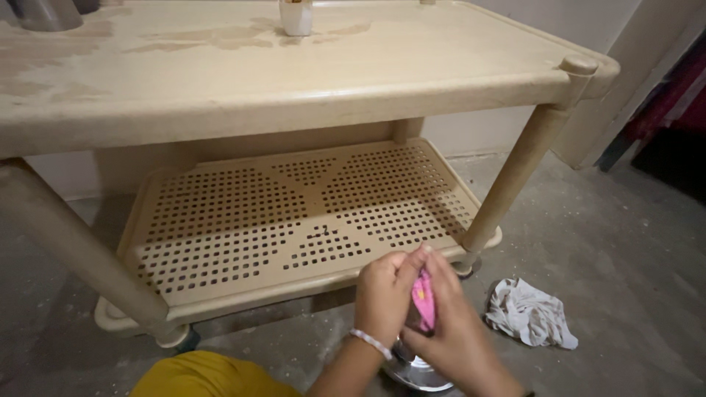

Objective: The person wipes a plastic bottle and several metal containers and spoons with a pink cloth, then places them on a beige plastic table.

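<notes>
Both hands, left (pixel 382 294) and right (pixel 456 331), close around a pink packet (pixel 423 301) pinched between them, over a steel bowl (pixel 415 367) on the floor. Right of them lies a white rag (pixel 529 312); beyond, the table (pixel 294 88).

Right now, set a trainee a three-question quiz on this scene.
1. True or false: both hands hold a small pink packet.
2. What lies on the floor to the right of the hands? A) a white crumpled cloth B) a blue bucket C) a broom
3. Fill in: the lower shelf of the beige plastic table is full of small ____.

Key: 1 true. 2 A, the white cloth. 3 holes.
</notes>
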